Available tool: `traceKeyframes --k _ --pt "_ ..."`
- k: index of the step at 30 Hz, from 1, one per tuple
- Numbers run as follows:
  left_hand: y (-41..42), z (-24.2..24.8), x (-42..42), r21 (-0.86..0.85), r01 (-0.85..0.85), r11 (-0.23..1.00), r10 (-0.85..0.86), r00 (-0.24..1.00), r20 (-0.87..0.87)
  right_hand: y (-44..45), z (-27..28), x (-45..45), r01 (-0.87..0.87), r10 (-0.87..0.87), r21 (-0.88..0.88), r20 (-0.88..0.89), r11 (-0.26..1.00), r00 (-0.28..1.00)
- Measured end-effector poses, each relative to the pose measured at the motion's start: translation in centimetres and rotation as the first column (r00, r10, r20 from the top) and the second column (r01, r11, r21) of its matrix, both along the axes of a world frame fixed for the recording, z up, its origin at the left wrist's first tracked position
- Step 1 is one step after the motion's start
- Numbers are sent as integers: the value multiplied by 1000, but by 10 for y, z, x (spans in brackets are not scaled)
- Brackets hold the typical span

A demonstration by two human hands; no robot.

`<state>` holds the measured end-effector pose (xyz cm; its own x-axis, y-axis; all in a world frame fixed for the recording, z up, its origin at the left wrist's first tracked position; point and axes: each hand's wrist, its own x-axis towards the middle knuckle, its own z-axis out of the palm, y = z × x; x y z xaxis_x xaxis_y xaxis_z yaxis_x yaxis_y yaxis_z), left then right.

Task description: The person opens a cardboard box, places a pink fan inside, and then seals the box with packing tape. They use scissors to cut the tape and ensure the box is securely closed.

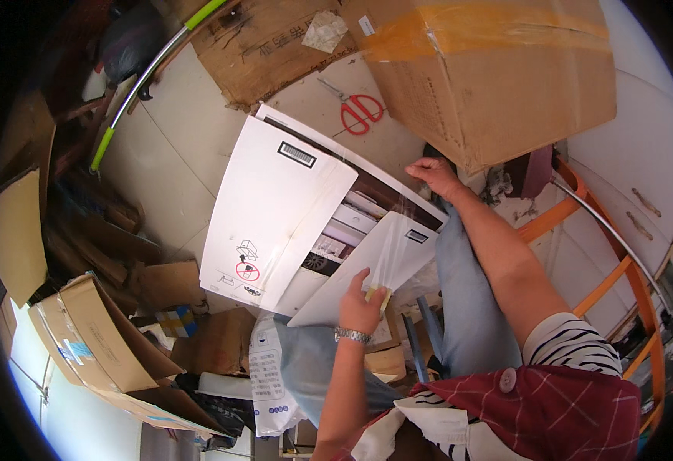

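A large flat white printed carton [267, 213] lies tilted before my knees, with clear tape across its flaps and a dark printed panel between them. My left hand [364, 299], with a metal-band watch at the wrist, is over the carton's lower flap and holds a small yellowish piece, perhaps a tape roll [383, 297], partly hidden by the fingers. Beside the carton's right edge is my right hand [431, 174], thumb and fingertips pinched together; whether they grip the clear tape cannot be told. Red-handled scissors [361, 114] lie on the floor beyond the carton.
A big brown taped box [497, 86] stands at the upper right, near my right hand. Flattened cardboard [267, 52] lies at the top. An opened brown box [106, 340] is at the lower left, an orange frame [630, 288] at the right, and a green-and-silver hoop [146, 78] at the upper left.
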<state>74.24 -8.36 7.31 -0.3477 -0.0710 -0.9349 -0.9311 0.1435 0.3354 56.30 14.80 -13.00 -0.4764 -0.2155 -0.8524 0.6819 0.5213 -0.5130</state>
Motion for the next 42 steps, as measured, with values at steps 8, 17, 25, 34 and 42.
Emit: traceKeyframes --k 8,17,25,34,42 --pt "5 5 8 -208 187 960 -205 976 -72 3 -5 16 28 -28 -19 0 999 1000" --pt "-19 -92 34 -394 316 863 -285 949 135 3 -30 30 -154 158 41 -116 987 981" --pt "-44 -121 -14 -285 446 849 -351 877 327 1 -72 33 -323 319 -27 -101 946 942" --pt "-30 -119 -13 -329 515 792 -394 842 368 18 -21 7 -300 442 465 -234 833 866" --pt "-40 -121 -11 -260 494 830 -381 842 383 -90 48 65 -243 588 588 -513 772 625"
